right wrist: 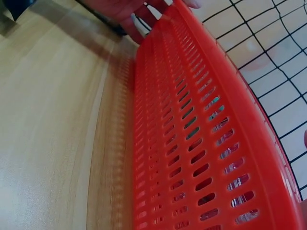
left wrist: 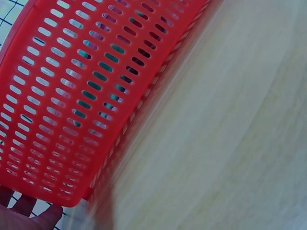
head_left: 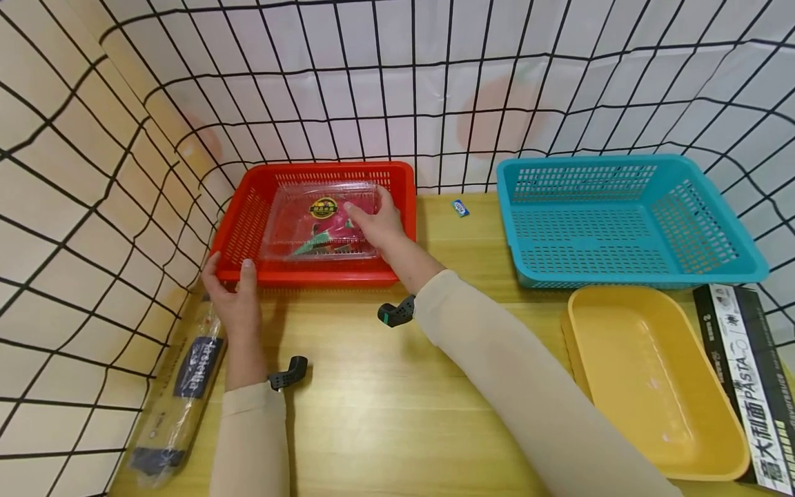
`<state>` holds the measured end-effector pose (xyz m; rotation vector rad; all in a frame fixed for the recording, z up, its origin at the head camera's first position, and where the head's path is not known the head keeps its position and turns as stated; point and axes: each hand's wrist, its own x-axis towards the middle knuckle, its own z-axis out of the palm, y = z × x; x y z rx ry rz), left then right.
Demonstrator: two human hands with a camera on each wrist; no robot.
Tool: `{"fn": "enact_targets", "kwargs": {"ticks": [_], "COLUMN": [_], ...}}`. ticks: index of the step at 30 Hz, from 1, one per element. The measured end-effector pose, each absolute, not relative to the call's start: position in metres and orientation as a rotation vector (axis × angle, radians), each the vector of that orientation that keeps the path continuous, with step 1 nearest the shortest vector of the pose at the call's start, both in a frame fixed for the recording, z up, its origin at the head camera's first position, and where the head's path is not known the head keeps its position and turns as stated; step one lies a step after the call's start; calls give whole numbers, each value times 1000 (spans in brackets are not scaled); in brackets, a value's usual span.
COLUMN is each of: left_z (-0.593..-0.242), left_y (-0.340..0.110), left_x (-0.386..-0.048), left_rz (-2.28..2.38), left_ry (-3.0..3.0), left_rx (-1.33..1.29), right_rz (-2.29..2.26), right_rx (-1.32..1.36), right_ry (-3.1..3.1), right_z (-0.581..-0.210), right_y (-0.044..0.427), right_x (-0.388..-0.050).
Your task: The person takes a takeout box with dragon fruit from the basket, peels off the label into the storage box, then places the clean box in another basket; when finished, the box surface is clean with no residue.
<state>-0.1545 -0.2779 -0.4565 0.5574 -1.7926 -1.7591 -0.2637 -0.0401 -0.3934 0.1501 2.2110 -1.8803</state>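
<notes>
A clear plastic fruit box (head_left: 282, 221) with a round black-and-yellow label lies inside a red plastic basket (head_left: 323, 277). Through its lid shows a pink-and-green content resembling dragon fruit. My right hand (head_left: 380, 224) grips the box's right side, thumb on the lid and fingers over the far right edge. At the basket's near left corner, my left hand (head_left: 234, 297) holds the rim between thumb and fingers. Its fingertips (left wrist: 48, 216) show below that corner in the left wrist view. The right wrist view shows the basket's slotted front wall (right wrist: 192, 139), with the box partly visible through the slots.
A teal basket (head_left: 677, 279) stands at the right, beyond a yellow tub (head_left: 658, 386) and a black pasta box (head_left: 745, 386). A long plastic-wrapped package (head_left: 186, 393) lies left. A small blue packet (head_left: 460, 208) is between the baskets. Black wire mesh (head_left: 435, 90) borders the table.
</notes>
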Motion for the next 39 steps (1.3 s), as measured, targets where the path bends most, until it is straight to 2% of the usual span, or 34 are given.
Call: {"fn": "enact_targets", "kwargs": {"ticks": [13,26,39], "left_z": [-455,-457,-453], "left_y": [-279,-279,-277], "left_x": [-154,-155,-153], "left_rz": [-1729,-1711,-1700], "left_ry": [-1830,-1852,-1870], "left_rx": [564,571,583], "right_rz": [-1689,-1705,-1797], "right_rx": [260,287,176], "right_ry": [2136,2108,2155], "right_z": [-392,-395,-392], "right_y": [-44,-45,-45], "right_x": [-267,-269,-267]}}
